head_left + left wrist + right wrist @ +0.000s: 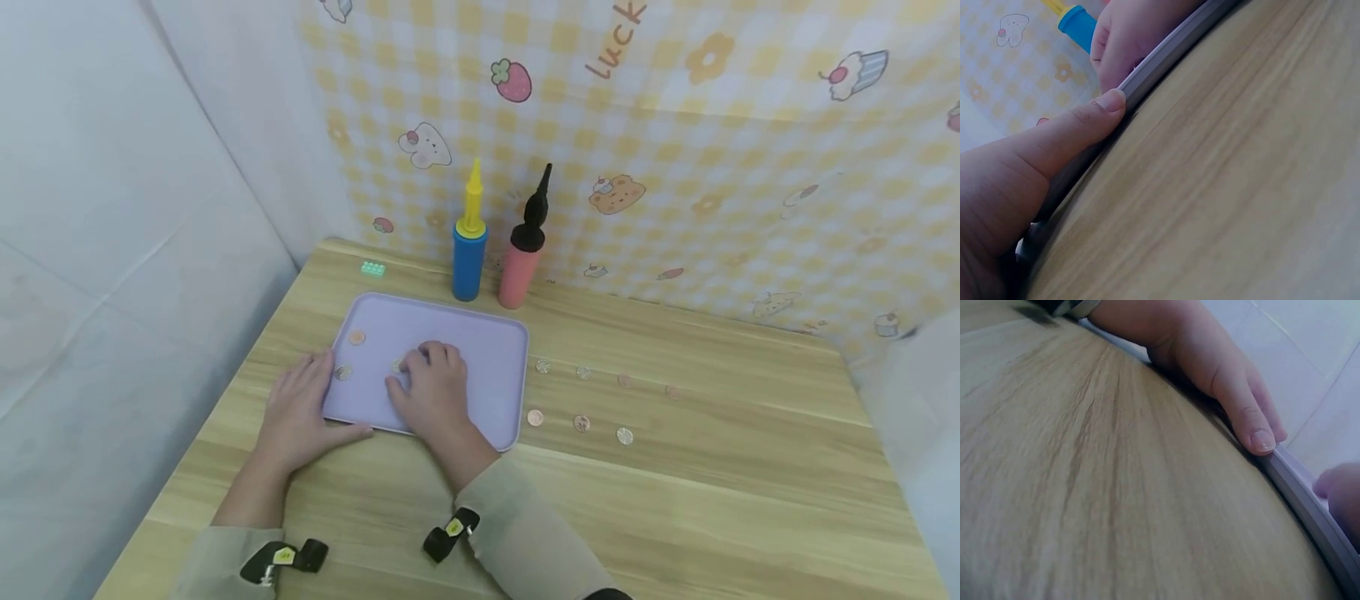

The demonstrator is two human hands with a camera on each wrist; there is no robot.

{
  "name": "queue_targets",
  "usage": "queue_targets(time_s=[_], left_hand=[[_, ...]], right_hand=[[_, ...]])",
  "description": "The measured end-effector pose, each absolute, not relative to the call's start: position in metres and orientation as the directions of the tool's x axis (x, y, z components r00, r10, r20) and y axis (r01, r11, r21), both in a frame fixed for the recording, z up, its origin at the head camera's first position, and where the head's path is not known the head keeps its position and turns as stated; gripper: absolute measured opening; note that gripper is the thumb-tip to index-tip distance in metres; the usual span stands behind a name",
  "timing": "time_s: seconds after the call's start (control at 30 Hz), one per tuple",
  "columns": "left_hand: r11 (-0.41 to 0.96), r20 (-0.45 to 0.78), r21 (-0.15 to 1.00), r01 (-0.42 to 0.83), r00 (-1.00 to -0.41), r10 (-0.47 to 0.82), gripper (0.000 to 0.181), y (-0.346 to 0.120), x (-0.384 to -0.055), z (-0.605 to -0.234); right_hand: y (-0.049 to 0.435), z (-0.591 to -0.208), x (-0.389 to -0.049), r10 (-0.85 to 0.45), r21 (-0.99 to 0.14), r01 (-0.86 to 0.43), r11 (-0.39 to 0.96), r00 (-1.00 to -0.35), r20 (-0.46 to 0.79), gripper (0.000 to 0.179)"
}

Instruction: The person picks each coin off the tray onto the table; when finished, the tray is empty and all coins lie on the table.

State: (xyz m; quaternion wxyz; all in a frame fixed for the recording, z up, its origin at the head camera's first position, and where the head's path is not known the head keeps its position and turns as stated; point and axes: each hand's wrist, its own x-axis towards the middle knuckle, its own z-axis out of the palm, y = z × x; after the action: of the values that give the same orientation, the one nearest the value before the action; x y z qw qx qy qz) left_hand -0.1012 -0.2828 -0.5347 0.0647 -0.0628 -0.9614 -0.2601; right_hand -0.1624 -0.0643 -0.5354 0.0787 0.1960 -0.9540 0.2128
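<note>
A coin (pixel 396 365) lies on the lilac tray (pixel 491 350) by the bent fingers of your right hand (pixel 437 392); whether they pinch it, I cannot tell. Your left hand (pixel 296 417), fingers straight, thumb spread, touches the tray's corner on the worktop (pixel 750 483)

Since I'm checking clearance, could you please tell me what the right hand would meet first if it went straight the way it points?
Beyond the coin by its fingertips, the right hand would probably meet the tray's far rim, though the hand's height is unclear.
</note>
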Motion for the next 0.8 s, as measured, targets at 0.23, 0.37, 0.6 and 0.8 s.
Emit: queue_targets(time_s=[0.23, 0.37, 0.6, 0.8], left_hand=[[0.857, 0.166, 0.490, 0.161, -0.982, 0.090, 0.139, -0.2833, -0.1006, -0.5378], [0.855, 0.167, 0.493, 0.162, -0.982, 0.090, 0.138, -0.2839, -0.0997, -0.5396], [0.857, 0.169, 0.489, 0.163, -0.981, 0.091, 0.139, -0.2842, -0.0999, -0.5400], [0.856, 0.170, 0.491, 0.162, -0.981, 0.088, 0.140, -0.2844, -0.1006, -0.5392]], right_hand=[[-0.0617, -0.5389, -0.1631, -0.294, -0.442, -0.388, 0.809, -0.918, 0.268, 0.029], [-0.0617, -0.5414, -0.1629, -0.297, -0.467, -0.382, 0.798, -0.922, 0.248, 0.032], [-0.0618, -0.5373, -0.1637, -0.297, -0.500, -0.342, 0.796, -0.939, 0.170, 0.020], [-0.0601, -0.5327, -0.1676, -0.327, -0.520, -0.322, 0.791, -0.941, 0.085, 0.018]])
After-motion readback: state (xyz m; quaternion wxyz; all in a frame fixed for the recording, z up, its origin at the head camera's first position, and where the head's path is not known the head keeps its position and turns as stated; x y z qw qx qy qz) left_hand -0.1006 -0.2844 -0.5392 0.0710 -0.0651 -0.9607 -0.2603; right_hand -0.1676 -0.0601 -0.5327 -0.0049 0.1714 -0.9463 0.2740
